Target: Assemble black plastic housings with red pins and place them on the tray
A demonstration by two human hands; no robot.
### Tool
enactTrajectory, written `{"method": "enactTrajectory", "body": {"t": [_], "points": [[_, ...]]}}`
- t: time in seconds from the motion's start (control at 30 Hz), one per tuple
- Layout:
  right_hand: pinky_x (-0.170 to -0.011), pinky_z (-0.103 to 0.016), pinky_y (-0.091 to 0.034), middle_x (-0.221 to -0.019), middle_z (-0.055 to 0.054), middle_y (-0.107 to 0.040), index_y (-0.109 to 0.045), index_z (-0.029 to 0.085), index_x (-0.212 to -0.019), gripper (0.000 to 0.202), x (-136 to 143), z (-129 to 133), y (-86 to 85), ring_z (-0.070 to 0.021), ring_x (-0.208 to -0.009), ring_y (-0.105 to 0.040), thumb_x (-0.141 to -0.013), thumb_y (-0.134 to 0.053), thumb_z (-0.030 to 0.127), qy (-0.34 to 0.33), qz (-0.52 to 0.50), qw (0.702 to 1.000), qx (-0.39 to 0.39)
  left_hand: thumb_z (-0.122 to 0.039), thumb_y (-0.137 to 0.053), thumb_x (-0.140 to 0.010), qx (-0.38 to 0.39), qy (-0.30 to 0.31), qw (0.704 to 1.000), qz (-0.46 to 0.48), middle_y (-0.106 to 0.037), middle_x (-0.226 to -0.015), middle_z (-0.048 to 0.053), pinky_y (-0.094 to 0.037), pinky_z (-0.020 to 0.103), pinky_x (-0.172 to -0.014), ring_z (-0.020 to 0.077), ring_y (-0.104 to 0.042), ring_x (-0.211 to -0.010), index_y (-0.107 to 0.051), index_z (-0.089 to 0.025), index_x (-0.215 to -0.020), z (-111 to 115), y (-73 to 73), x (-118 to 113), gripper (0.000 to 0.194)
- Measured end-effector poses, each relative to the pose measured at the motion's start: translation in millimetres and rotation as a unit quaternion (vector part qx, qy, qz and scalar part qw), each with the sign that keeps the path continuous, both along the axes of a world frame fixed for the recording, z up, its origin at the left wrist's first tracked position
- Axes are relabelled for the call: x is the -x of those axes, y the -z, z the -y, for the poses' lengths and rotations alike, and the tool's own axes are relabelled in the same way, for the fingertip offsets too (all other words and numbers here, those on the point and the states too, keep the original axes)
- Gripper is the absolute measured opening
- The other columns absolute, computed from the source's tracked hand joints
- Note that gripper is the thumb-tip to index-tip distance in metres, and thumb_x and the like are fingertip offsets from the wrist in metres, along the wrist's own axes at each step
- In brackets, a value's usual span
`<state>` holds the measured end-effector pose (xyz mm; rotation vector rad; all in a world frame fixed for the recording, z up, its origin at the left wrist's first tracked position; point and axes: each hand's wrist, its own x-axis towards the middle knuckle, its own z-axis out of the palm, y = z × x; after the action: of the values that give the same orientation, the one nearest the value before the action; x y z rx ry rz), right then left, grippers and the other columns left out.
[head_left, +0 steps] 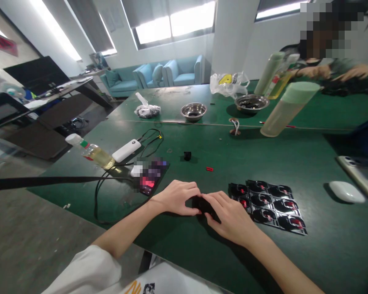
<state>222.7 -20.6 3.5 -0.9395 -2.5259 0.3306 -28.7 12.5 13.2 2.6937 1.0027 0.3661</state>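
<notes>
Near the front edge of the green table (pixel 184 141), my left hand (pixel 180 198) and my right hand (pixel 228 212) both grip a dark black part (pixel 206 207) between them. The fingers of each hand curl round it and hide much of its shape. Just right of my right hand lies a block of glossy black pieces (pixel 268 206) in rows, with red bits in them. Beyond my hands are a small black cube-like piece (pixel 187 155) and a small red piece (pixel 209 168).
Left: a phone (pixel 155 175), white power bank (pixel 126 150), cables and an oil-coloured bottle (pixel 95 154). Further back: metal bowls (pixel 193 111), plastic bags and a green-capped bottle (pixel 286 112). Right: a white mouse (pixel 346 192) and another phone. Another person's hands work across the table.
</notes>
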Motion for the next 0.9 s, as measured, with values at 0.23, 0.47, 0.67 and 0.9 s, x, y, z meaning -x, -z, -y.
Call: {"method": "enactTrajectory", "body": {"t": [0.23, 0.47, 0.67, 0.9], "points": [[-0.086, -0.045, -0.063, -0.122, -0.015, -0.071, -0.056, 0.014, -0.138, 0.042, 1.2, -0.8, 5.5, -0.0299, -0.107, -0.067, -0.096, -0.058, 0.017, 0.002, -0.004, 1.0, -0.013, -0.052, -0.075, -0.09, 0.002, 0.003, 1.0, -0.016, -0.071, -0.104, 0.003, -0.049, 0.028, -0.074, 0.019, -0.071, -0.091, -0.067, -0.021, -0.109, -0.8, -0.3, -0.9, 0.037], [-0.083, -0.042, -0.063, -0.119, -0.014, -0.072, -0.057, 0.017, -0.137, 0.04, 1.6, -2.2, 7.0, -0.0289, -0.104, -0.069, -0.098, -0.058, 0.019, 0.006, -0.02, 0.999, -0.024, -0.051, -0.071, -0.092, -0.008, 0.013, 1.0, -0.028, -0.072, -0.105, 0.003, -0.05, 0.03, -0.073, 0.0196, -0.071, -0.091, -0.065, -0.021, -0.107, -1.0, -1.6, -1.4, 0.034], [-0.082, -0.043, -0.064, -0.12, -0.014, -0.072, -0.058, 0.017, -0.137, 0.041, 2.1, -2.1, 5.5, -0.0293, -0.105, -0.069, -0.097, -0.058, 0.02, 0.009, -0.013, 1.0, -0.022, -0.049, -0.071, -0.091, -0.01, 0.006, 0.999, -0.03, -0.071, -0.104, 0.003, -0.051, 0.03, -0.072, 0.0188, -0.071, -0.089, -0.065, -0.021, -0.107, -0.6, -0.5, -3.0, 0.033], [-0.08, -0.043, -0.064, -0.119, -0.015, -0.072, -0.056, 0.015, -0.137, 0.04, 2.3, -1.6, 7.3, -0.0301, -0.104, -0.069, -0.098, -0.058, 0.021, 0.014, -0.008, 0.999, -0.03, -0.055, -0.073, -0.092, 0.008, 0.017, 1.0, -0.02, -0.071, -0.107, 0.003, -0.052, 0.031, -0.074, 0.019, -0.071, -0.094, -0.066, -0.021, -0.111, -1.6, -5.9, 0.0, 0.04]]}}
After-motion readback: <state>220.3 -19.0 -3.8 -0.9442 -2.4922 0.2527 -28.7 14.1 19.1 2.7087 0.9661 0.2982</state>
